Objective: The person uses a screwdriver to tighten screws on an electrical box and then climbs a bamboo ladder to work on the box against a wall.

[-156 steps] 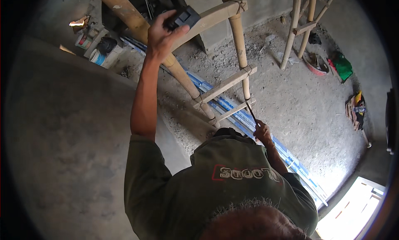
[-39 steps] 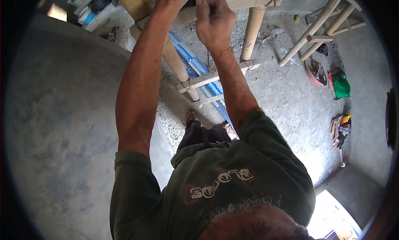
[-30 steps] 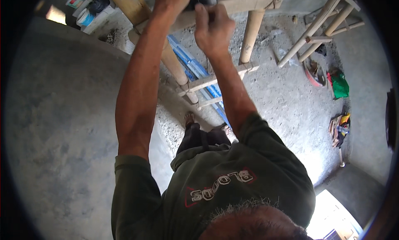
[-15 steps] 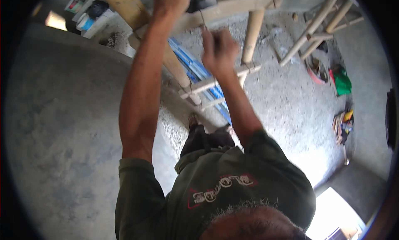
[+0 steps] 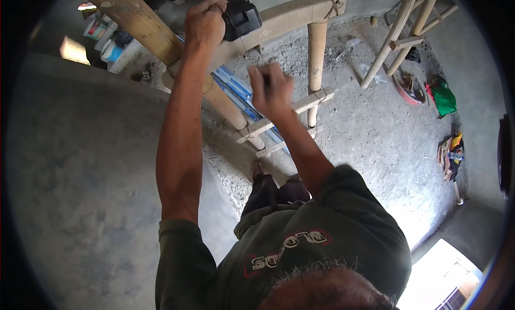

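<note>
Left hand, upper middle of the frame, is closed around a black boxy object in front of a pale wooden rung. Below, the right hand is blurred and half curled; whether it grips anything cannot be told. Bamboo poles flank the rung; blue strips lie on the floor.

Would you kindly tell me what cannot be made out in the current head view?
In the head view:
- Right hand: motion blur and its curled fingers hide whether it holds anything.
- Left hand: its back hides how the fingers meet the black object.
- Ladder: the upper edge cuts off the top of its left rail.
- Bright opening, lower right: glare washes out much of what lies beyond.
</note>
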Available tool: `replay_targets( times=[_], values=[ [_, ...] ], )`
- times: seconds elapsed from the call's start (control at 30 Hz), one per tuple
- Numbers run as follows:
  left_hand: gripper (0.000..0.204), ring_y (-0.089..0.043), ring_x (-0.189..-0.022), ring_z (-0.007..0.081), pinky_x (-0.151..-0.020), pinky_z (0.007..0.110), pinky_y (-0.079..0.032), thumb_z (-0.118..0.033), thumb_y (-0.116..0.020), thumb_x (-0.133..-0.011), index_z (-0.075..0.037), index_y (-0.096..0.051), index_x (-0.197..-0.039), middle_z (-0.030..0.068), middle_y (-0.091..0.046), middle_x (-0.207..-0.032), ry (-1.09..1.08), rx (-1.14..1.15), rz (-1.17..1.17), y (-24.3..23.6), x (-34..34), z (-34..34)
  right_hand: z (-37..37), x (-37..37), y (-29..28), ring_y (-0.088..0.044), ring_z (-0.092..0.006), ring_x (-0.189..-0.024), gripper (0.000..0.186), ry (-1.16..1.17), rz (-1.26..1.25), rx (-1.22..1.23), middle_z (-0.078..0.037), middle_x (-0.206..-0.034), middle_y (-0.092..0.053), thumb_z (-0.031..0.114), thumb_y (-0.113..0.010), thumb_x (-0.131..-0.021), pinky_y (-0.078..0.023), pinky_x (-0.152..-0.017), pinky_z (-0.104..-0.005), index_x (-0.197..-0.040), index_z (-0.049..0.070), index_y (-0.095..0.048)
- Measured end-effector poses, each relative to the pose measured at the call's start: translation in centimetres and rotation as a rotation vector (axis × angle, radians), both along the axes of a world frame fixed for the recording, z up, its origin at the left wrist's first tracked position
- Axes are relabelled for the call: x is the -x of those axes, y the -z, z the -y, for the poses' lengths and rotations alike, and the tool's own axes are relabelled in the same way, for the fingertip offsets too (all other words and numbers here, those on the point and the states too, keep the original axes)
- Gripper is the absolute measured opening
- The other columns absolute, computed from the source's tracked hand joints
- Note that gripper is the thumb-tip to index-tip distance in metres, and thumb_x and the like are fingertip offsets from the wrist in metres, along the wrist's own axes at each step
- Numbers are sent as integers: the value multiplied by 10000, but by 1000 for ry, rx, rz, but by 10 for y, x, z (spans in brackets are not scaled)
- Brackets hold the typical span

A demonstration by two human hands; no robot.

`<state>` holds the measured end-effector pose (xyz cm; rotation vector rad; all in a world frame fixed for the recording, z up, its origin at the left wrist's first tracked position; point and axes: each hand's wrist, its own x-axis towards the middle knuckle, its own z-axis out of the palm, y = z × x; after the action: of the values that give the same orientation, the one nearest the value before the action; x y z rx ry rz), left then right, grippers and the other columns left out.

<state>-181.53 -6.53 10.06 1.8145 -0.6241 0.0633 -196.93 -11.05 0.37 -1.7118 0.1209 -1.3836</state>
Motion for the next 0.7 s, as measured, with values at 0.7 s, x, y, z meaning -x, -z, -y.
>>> replay_targets(
  times=[0.7],
  values=[
    [232,-613,-830,180,-798,283,-472,-125,-510,-908,-19,-716,-927,72,-689,-881,29,23,-54,-4,5,-7,2,-12,-8,-589,-284,-440,197,-18,-42,0,-135,-550,-568,104,-694,-881,-431,-417,-361,-765,25,-555]
  ],
)
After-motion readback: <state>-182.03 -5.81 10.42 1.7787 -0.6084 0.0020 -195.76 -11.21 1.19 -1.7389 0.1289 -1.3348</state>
